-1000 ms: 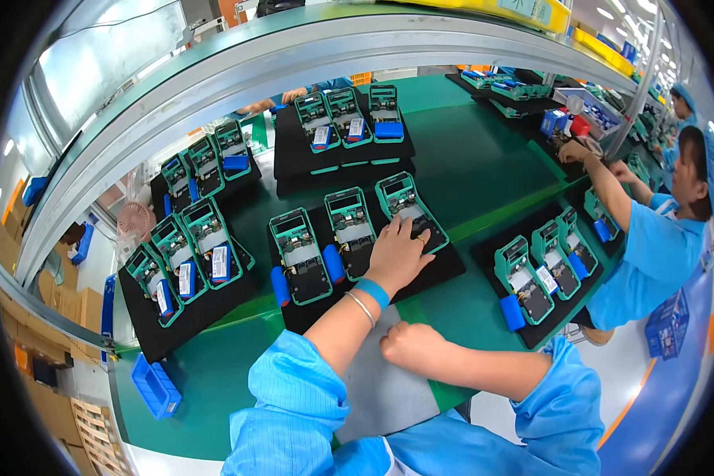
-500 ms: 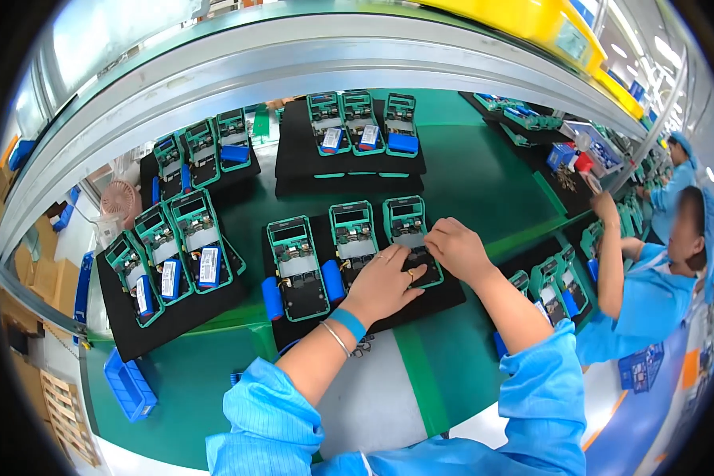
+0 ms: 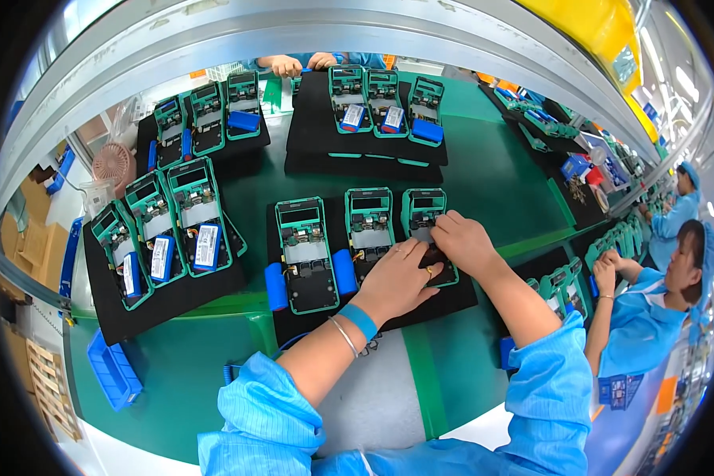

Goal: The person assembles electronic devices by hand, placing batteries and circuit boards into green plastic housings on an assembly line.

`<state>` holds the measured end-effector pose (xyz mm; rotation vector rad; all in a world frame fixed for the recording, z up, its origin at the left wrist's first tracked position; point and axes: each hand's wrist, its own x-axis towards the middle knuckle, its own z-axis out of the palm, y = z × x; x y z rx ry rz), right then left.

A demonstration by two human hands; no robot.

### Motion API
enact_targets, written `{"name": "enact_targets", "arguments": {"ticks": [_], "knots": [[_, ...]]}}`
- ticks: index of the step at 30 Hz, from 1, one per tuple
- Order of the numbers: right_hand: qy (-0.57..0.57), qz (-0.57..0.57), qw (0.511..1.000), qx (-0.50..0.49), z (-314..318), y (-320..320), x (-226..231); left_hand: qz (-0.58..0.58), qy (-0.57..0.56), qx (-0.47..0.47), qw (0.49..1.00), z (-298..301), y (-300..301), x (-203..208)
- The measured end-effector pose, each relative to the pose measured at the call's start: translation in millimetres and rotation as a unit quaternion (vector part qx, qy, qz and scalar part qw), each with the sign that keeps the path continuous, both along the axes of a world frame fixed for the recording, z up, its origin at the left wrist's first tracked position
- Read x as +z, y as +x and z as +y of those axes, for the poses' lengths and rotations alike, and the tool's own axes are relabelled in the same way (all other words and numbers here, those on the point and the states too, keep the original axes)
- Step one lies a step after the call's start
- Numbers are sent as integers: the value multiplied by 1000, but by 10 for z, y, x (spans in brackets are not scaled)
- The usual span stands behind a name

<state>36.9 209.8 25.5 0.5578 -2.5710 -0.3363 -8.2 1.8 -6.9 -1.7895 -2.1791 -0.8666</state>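
Observation:
Three green-rimmed device housings with circuit boards inside stand in a row on a black mat in front of me. Both my hands are over the rightmost housing [image 3: 424, 204], hiding its lower part. My left hand [image 3: 399, 284] reaches in from the left with its fingers bent down together; their tips are hidden. Against it, my right hand [image 3: 462, 240] pinches inside the housing, and what lies between its fingers cannot be seen. Blue battery packs [image 3: 344, 272] lie beside the middle housing [image 3: 370, 222] and the left housing [image 3: 303, 254], one at the left side of each.
More housings with blue batteries sit on a black mat [image 3: 163, 305] at the left and on stacked mats [image 3: 309, 147] beyond. A blue bin [image 3: 113, 371] is at the lower left. Another person's hands [image 3: 297, 65] show at the far edge; a co-worker [image 3: 650, 309] sits at right.
The view has shifted slightly, and my hands stay at the rightmost housing. A person's hands now show more clearly at the far edge. The co-worker at right has lowered a raised hand.

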Motion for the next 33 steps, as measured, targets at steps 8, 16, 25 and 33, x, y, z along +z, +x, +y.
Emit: {"name": "enact_targets", "arguments": {"ticks": [8,16,25,33], "knots": [[76,-56,994,-52,-22,-63,54,-2,-2,-3,1000,11,-10,14],[49,-18,992,-117,-63,-167,107,2,-10,-13,1000,-4,-25,15],[-372,137,906,-147,-369,336,-90,27,-41,-7,999,22,-42,68],[-627,174,711,-266,-1009,1403,-616,-7,-50,-2,999,32,61,97]]}}
